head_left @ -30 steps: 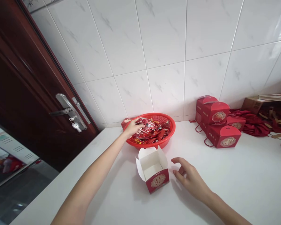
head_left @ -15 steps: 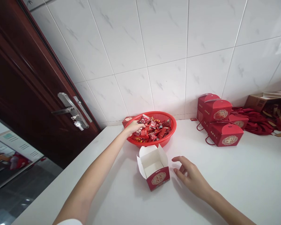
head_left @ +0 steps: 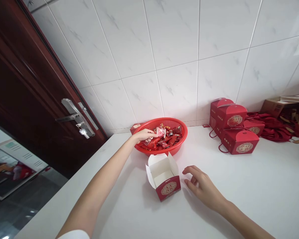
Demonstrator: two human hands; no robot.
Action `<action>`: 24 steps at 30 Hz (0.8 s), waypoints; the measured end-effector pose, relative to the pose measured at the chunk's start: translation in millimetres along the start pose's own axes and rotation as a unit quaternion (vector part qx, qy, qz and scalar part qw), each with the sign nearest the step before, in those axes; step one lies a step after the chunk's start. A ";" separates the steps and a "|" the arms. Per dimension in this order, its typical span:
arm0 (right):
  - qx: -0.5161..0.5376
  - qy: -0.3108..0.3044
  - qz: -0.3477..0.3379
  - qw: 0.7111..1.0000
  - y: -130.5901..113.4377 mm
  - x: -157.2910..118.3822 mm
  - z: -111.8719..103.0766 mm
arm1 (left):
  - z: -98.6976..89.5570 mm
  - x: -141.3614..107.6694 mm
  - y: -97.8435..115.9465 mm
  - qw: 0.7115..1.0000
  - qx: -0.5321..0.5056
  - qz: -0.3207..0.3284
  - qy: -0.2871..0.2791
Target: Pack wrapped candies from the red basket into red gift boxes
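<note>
My left hand (head_left: 144,134) reaches into a red plastic basket (head_left: 164,152) heaped with wrapped candies (head_left: 173,139). Its fingers are closed on a shiny pink-and-red wrapped candy (head_left: 160,132), slightly blurred, above the heap. In front of the basket stands a small red gift box (head_left: 169,188) with a gold round emblem; its white flaps are raised and no candy shows inside. My right hand (head_left: 200,184) hovers just right of the box, apart from it, fingers curved and spread with nothing in them.
Several closed red gift boxes (head_left: 239,141) with cord handles are stacked at the right by the tiled wall. Beyond them lie dark red ribbons (head_left: 274,127) and a cardboard box (head_left: 271,108). A dark wooden door (head_left: 40,83) with a metal handle borders the left side.
My left hand has moved slightly right over the candies and now grips a pink-and-red candy. The right hand and the box stay practically in place.
</note>
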State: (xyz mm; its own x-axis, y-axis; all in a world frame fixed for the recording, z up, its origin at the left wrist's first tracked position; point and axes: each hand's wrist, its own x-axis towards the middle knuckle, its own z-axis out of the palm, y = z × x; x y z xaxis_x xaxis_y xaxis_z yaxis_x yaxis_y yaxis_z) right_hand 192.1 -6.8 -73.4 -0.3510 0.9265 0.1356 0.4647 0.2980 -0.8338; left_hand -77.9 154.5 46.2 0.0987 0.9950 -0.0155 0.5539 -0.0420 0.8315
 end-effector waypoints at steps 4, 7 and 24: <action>0.004 0.006 -0.004 1.000 0.6 0.2 0.1 | -2.9 -2.3 1.1 0.998 -0.019 -0.045 -0.034; 0.005 0.011 -0.006 1.000 1.1 1.0 0.0 | -6.2 -1.8 -1.5 0.998 -0.053 -0.040 -0.015; -0.006 0.025 -0.006 1.000 2.4 2.9 -2.5 | 19.0 -6.6 -9.8 0.980 -0.194 0.024 0.035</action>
State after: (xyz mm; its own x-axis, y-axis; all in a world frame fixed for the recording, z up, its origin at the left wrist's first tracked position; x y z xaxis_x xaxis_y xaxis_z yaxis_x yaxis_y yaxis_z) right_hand 194.2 -2.8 -73.7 -0.3157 0.9333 0.1714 0.4711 0.3110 -0.8255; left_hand -68.2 146.7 27.6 0.0522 0.9970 0.0565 0.1920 -0.0656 0.9792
